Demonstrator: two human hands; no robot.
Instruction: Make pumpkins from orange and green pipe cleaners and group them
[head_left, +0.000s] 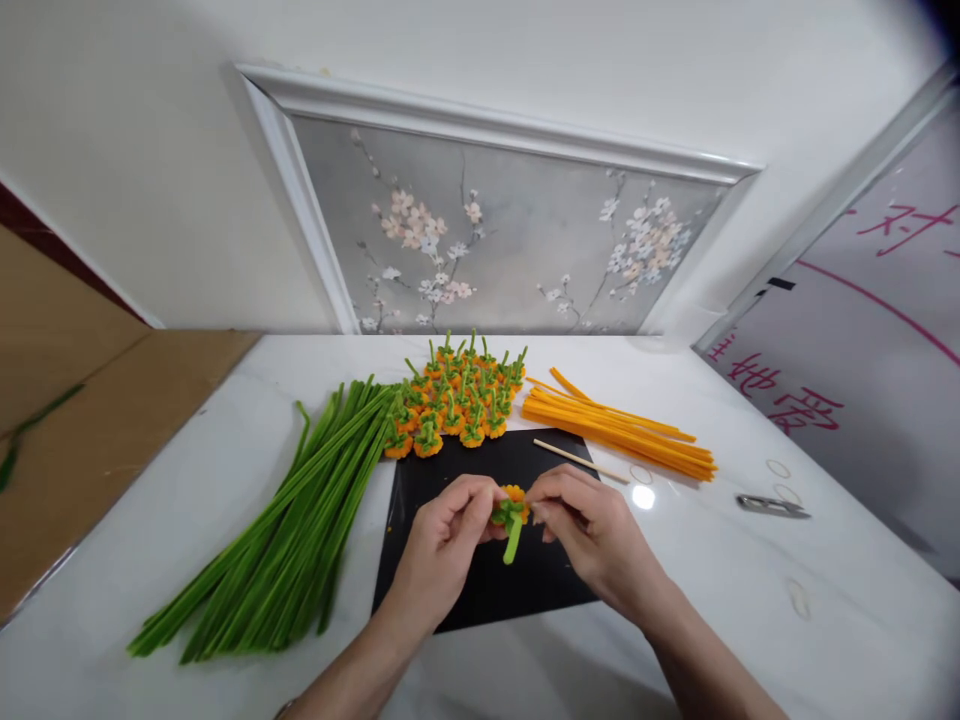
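Over the black mat [480,598], my left hand [452,525] pinches the left side of a small orange and green pipe-cleaner piece [512,515]. Its light green stem points down toward me. My right hand [585,520] has its thumb and fingers closed at the piece's right edge. Behind the hands, several similar orange pieces with green stems [451,400] stand grouped at the mat's back edge. A thin wooden stick [581,461] lies across the mat's back right corner.
Long green pipe cleaners [285,540] spread over the white table [247,400] at left. Orange pipe cleaners [622,430] lie at back right. Small snips [772,506] and clear rings [778,468] are farther right. A framed floral panel [510,230] stands behind.
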